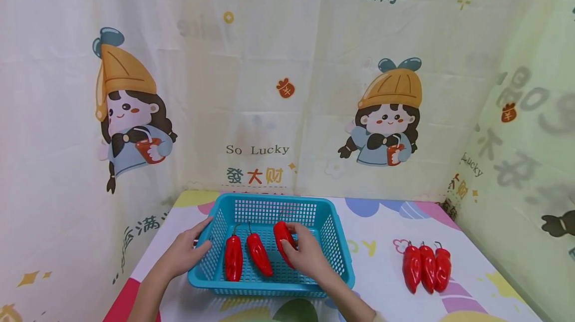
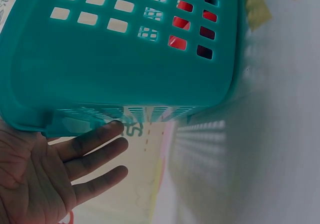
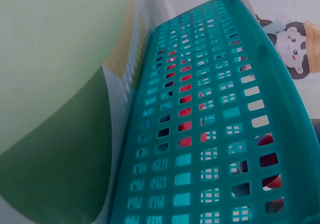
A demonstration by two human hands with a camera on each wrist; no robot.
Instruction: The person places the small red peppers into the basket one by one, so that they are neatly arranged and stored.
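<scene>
Head view: we are looking down on a blue-green basket (image 1: pixel 269 286), sitting on a table (image 1: pixel 377 232) with a colourful printed top. Our left hand (image 1: pixel 181 252) is touching the basket's left side, its thumb lying over the rim. Our right hand (image 1: pixel 307 256) is pinching a red pepper (image 1: pixel 282 234) between thumb and fingers, and that pepper is leaning at a tilt within the basket's right half; we cannot tell whether its lower end is touching the floor. Our two hands are standing well apart. Left of the held pepper, two other peppers (image 1: pixel 233 258) are lying in the basket, stems pointing away from us. Three more peppers (image 1: pixel 428 268) are resting side by side on the table, well to the right. Behind, a pale cloth (image 1: pixel 314 122) is showing cartoon figures.

Left wrist view: our left fingers (image 2: pixel 100 158) are spreading straight beneath the rim, and red is showing through the basket's holes.

Right wrist view: we are facing the basket's long side, with red appearing behind its holes; our right hand's grip is too hidden to read.
</scene>
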